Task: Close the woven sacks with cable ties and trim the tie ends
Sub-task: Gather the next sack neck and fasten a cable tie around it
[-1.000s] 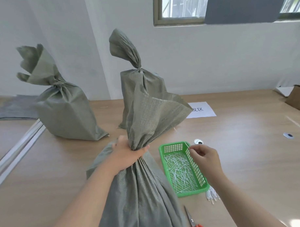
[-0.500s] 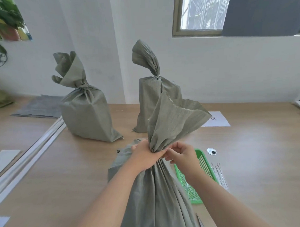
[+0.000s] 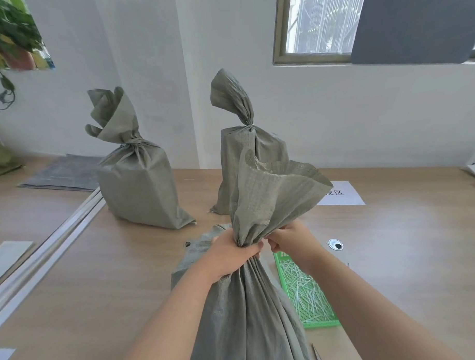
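Left hand (image 3: pixel 231 254) and right hand (image 3: pixel 291 238) grip near sack's (image 3: pixel 252 314) gathered neck

The front sack (image 3: pixel 249 314) is coarse woven fabric, dull grey-green and creased, like the two sacks (image 3: pixel 135 188) (image 3: pixel 235 142) behind it. Under it, the table (image 3: pixel 113 278) is smooth pale wood grain with a faint sheen. Right of it, a glossy green plastic basket (image 3: pixel 307 324) holds thin white plastic strips (image 3: pixel 302 290).
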{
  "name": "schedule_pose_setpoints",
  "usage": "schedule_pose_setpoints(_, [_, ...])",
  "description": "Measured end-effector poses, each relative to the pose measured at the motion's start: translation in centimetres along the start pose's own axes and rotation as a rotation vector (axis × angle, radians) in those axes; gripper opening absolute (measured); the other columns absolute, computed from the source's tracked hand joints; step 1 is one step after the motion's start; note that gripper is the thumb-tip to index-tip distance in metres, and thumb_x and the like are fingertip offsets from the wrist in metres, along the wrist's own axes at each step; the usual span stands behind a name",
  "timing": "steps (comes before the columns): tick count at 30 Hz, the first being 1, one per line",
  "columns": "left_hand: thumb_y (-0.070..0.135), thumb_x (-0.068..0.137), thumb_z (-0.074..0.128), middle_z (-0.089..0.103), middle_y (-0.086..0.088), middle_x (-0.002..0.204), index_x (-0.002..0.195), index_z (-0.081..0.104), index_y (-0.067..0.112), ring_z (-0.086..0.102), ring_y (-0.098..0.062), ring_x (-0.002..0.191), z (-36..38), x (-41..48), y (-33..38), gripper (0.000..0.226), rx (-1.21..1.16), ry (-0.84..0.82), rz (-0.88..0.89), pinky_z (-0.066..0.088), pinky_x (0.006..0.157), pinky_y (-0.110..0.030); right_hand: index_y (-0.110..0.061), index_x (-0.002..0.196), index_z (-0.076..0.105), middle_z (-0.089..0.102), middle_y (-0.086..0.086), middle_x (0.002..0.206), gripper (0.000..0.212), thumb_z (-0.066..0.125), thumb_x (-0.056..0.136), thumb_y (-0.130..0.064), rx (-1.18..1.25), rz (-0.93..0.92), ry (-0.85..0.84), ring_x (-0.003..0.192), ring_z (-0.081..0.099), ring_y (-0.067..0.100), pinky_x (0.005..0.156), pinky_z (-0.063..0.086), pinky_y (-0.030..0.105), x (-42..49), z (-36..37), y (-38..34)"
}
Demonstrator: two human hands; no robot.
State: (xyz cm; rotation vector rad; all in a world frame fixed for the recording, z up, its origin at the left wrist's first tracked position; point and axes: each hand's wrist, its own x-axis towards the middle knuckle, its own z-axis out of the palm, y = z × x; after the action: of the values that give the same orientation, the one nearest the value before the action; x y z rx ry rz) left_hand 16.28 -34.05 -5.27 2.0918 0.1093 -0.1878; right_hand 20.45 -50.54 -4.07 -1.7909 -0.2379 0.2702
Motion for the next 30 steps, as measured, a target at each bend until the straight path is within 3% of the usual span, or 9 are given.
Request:
schedule_pose_setpoints(5, [0.050,0.088,0.070,0.071,0.021,0.103,0.099,0.067,0.043,0.060,0.001,0.106,-0.1,-0.3,-0.2,0.014,-0.063,-0.009,0.013,0.045,0.099,-0.027,-0.009,0.060,0.052,0.049,0.002,0.053,0.032,0.044,0.074,0.018,0.008,-0.025,0.056,0.051,0.045,0.013,0.047,0.042,0.022,1.1,0.1,-0.6])
schedule_pose_setpoints(9, [0.058,0.083,0.071,0.051,0.011,0.141,0.134,0.054,0.046,0.045,-0.009,0.134,0.0,-0.5,0.1,0.054,-0.082,0.072,0.102,0.037,0.111,-0.031,0.001,0.077,0.066,0.060,0.008,0.065,0.022,0.050,0.076,0.016,0.290,-0.032,0.302,0.056,0.054,0.013,0.055,0.052,0.023,1.6,-0.8,0.8])
schedule_pose_setpoints(12, [0.053,0.084,0.073,0.036,0.003,0.148,0.103,0.042,0.066,0.030,-0.017,0.144,0.0,-1.3,0.8,0.039,-0.037,0.133,0.120,0.028,0.121,-0.048,0.007,0.088,0.068,0.065,0.006,0.067,0.011,0.059,0.082,0.010,0.399,0.005,0.324,0.056,0.057,0.014,0.056,0.052,0.023,1.2,-0.1,2.2])
schedule_pose_setpoints(14, [0.051,0.084,0.073,0.035,0.006,0.143,0.106,0.049,0.062,0.025,-0.017,0.143,0.0,-1.5,0.9,0.035,0.072,0.223,0.154,0.023,0.122,-0.049,0.007,0.087,0.069,0.067,0.007,0.067,0.007,0.064,0.084,0.004,0.370,0.027,0.235,0.059,0.060,0.014,0.058,0.052,0.025,0.7,1.0,2.8])
schedule_pose_setpoints(16, [0.048,0.085,0.073,0.040,0.019,0.120,0.119,0.062,0.038,0.028,-0.012,0.130,0.3,-1.7,0.9,0.037,0.133,0.318,0.193,0.026,0.119,-0.040,0.004,0.081,0.070,0.067,0.009,0.068,0.007,0.064,0.084,0.005,0.346,0.056,0.121,0.062,0.060,0.016,0.060,0.052,0.026,0.4,2.2,3.4])
schedule_pose_setpoints(18, [0.046,0.087,0.071,0.036,0.026,0.095,0.106,0.068,0.022,0.031,-0.009,0.115,0.7,-1.7,1.0,0.030,0.180,0.371,0.193,0.030,0.109,-0.031,0.002,0.080,0.074,0.069,0.014,0.075,0.011,0.064,0.082,0.006,0.369,0.086,-0.001,0.066,0.059,0.018,0.060,0.049,0.027,0.3,3.2,4.0])
schedule_pose_setpoints(22, [0.056,0.085,0.066,0.051,0.019,0.084,0.090,0.072,0.026,0.049,-0.016,0.113,0.8,-1.5,0.7,0.031,0.241,0.430,0.203,0.034,0.103,-0.041,-0.003,0.095,0.077,0.064,0.039,0.108,0.022,0.071,0.076,-0.011,0.403,0.126,-0.108,0.090,0.053,0.033,0.076,0.042,0.057,0.3,4.2,4.7])
schedule_pose_setpoints(25, [0.056,0.085,0.066,0.061,0.017,0.090,0.094,0.071,0.030,0.056,-0.014,0.109,0.8,-1.7,0.5,0.028,0.264,0.431,0.220,0.028,0.098,-0.037,0.002,0.094,0.076,0.064,0.040,0.106,0.019,0.071,0.079,-0.009,0.436,0.115,-0.126,0.087,0.049,0.030,0.076,0.036,0.043,0.1,3.8,4.7])
schedule_pose_setpoints(30, [0.051,0.075,0.078,0.035,0.023,0.089,0.100,0.067,0.018,0.025,0.000,0.096,1.1,-2.3,0.9,0.043,0.149,0.533,0.279,0.037,0.102,-0.037,0.002,0.088,0.075,0.072,0.017,0.090,0.011,0.065,0.085,0.006,0.611,0.116,-0.045,0.079,0.062,0.022,0.071,0.048,0.030,-0.1,3.4,4.2])
